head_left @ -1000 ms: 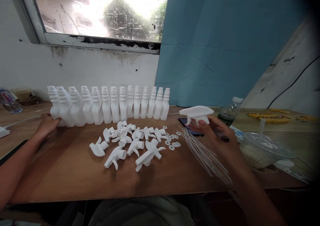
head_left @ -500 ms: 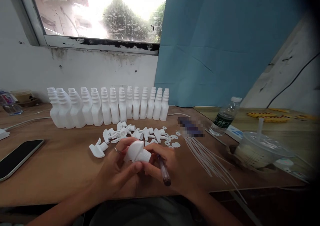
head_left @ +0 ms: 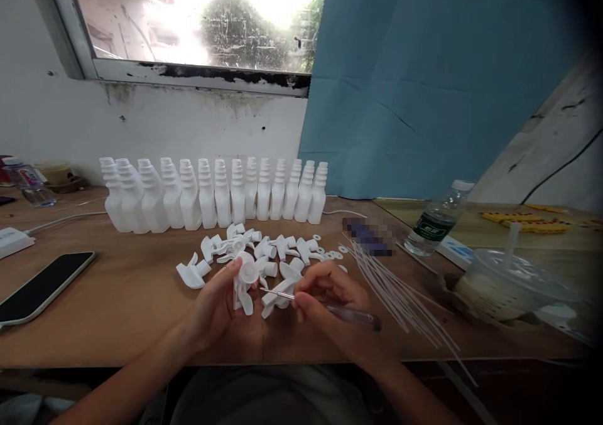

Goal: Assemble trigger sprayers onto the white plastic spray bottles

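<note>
Left hand (head_left: pixel 219 309), loosely cupped, holds a spray head (head_left: pixel 242 290) at lower centre, its socket turned toward the camera. To its right, the right hand (head_left: pixel 336 296) is closed round a driver (head_left: pixel 355 316) whose thin tip points toward the head. No tube shows in that head; whether a washer sits inside cannot be told.

A phone (head_left: pixel 47 287) lies at the left edge. Just beyond the hands, loose heads (head_left: pixel 192 274) lie heaped; right of centre, tubes (head_left: pixel 396 293) lie in a bundle, with washers (head_left: pixel 335 255) beside their upper ends.

Across the middle, bottles (head_left: pixel 223 193) stand upright in a row, necks bare. Judging by these separate parts, much looks left to do: no bottle wears a head.

At right, a water bottle (head_left: pixel 436 221) has a dark green label, its white characters too blurred to read. At far left, another bottle (head_left: pixel 31 183) bears a pinkish label, also illegible.
</note>
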Available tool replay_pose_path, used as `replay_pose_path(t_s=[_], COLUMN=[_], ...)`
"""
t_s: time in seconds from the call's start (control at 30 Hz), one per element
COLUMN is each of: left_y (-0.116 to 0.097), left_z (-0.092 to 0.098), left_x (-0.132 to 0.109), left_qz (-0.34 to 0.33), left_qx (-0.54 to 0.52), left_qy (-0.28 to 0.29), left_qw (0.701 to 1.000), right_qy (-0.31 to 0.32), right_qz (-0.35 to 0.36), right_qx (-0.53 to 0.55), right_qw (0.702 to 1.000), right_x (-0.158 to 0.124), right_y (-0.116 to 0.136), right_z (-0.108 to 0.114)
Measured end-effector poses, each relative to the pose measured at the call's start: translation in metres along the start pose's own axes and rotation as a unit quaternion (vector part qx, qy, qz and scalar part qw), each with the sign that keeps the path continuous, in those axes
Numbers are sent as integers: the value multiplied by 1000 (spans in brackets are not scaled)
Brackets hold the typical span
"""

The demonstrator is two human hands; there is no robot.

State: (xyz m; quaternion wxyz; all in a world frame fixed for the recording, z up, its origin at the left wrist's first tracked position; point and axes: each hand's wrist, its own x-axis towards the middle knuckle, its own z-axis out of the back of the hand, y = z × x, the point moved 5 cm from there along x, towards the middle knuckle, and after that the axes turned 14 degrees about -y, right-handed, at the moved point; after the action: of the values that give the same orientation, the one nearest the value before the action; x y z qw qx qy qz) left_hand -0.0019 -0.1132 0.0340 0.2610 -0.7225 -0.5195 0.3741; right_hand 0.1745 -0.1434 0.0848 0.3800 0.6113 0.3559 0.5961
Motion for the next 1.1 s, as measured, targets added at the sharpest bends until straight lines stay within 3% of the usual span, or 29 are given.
replay_pose_path(t_s=[0.27,0.47,0.7,0.83,1.1], left_y=[5,8,6,4,6], left_z=[5,4,3,-2,1], left_x=[2,-4,-8,-6,-3], left_qz=[-40,-87,-85,-56,-40], left_qx=[44,91,62,54,17], left_qy=[-27,-7,-26,2,-2], left_qw=[998,992,994,997,999], right_qy=[38,44,2,5,-15], right_qz=[68,-4,-32,-73,70], right_qx=[-108,-112,-4,75,-4], right_qw=[991,993,999,994,997], right_x=[-1,0,-4,-4,-12], right_y=[8,14,-3,-11,-10], right_z=[-5,-6,-14,-17,-16])
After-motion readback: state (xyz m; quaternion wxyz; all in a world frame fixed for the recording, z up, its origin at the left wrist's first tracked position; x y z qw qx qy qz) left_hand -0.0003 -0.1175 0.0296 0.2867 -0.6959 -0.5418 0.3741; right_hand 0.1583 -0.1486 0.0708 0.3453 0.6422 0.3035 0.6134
